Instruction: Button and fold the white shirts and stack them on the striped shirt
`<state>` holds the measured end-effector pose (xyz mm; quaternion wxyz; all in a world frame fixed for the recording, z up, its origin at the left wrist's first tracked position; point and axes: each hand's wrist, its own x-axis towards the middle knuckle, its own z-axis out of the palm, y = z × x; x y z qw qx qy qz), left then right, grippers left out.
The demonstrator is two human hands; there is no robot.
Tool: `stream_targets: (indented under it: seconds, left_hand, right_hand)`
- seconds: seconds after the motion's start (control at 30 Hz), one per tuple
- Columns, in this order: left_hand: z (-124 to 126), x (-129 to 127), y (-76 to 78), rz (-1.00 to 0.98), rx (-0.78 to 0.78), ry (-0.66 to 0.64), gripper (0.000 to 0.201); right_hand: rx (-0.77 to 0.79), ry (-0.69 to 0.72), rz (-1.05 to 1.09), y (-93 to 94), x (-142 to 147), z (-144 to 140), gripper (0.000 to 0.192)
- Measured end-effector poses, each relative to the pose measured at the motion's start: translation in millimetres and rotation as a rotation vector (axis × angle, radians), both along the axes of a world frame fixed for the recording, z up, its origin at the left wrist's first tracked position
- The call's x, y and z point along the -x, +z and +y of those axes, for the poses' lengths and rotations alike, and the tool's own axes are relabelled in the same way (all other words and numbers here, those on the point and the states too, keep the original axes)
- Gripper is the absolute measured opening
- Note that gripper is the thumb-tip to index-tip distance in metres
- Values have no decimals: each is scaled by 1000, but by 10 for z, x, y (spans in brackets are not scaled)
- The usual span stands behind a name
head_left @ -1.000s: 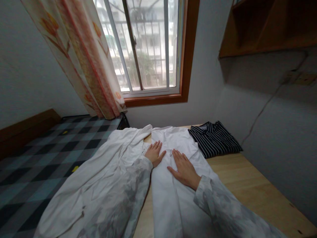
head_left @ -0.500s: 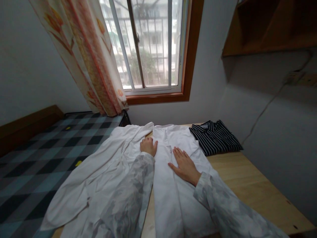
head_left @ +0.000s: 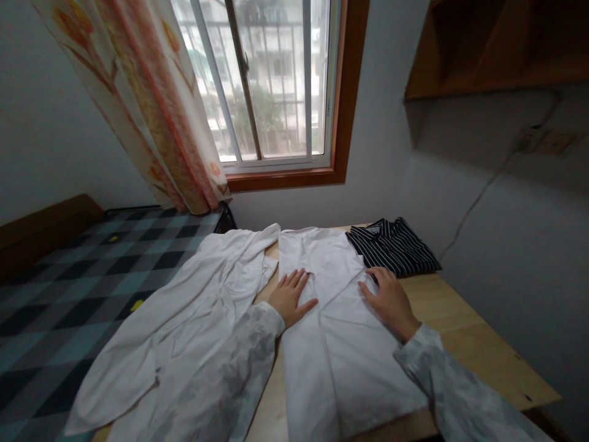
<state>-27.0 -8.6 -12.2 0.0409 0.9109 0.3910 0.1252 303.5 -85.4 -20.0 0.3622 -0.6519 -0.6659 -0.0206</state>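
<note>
A person presses both hands flat on a white garment (head_left: 340,319) spread along a wooden table (head_left: 464,334) beneath a barred window (head_left: 271,80). The left hand (head_left: 289,296) lies open, fingers spread, on the garment's left edge, just beside a small gap in the cloth. The right hand (head_left: 390,299) rests palm down with fingers extended on the garment's right edge, its fingertips close to a folded dark striped shirt (head_left: 393,247) that sits at the far right of the table, touching or nearly touching the white cloth. Neither hand pinches or grips anything; both lie flat.

The folded white panel runs lengthwise away from the person, from the near table edge towards the wall under the window, and it lies directly between and under the two hands, so each hand is equally near its own side. A second, looser spread of white cloth (head_left: 184,325), seemingly part of the same garment or another like it, drapes off the table's left side towards a bed with a dark checked cover (head_left: 69,288). A floral curtain (head_left: 147,104) hangs at the window's left, and a wooden shelf (head_left: 488,49) is fixed high on the right wall. Both sleeves are pale and mottled grey.
</note>
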Motion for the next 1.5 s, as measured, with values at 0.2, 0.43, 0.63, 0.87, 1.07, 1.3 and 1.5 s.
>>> stream_targets:
  seconds: [0.2,0.43,0.63,0.87,1.07,1.3,1.5]
  left_hand:
    - [126,-24,-52,57,44,37,93]
    - [328,8,31,100,65,17,95]
    - [521,74,3,93,40,17,93]
    - [524,180,-98,66,-2,19,97]
    - [488,270,-151,40,-26,23,96]
    - [466,304,-109,38,7,16,93]
    - [449,307,-95,42,19,30,90]
  right_hand:
    - [59,0,-210,-242,-157,-486,70]
    - [131,171,-320,-137,64,-609,72]
    - [268,217,-303,-212,156,-462,74]
    - [229,249,-244,-257,147,-508,70]
    - [115,263,-108,-141,82,-421,58]
    - [-186,5,-170,137,-577,218,59]
    - [61,-31,-365,-121,-880,547,69]
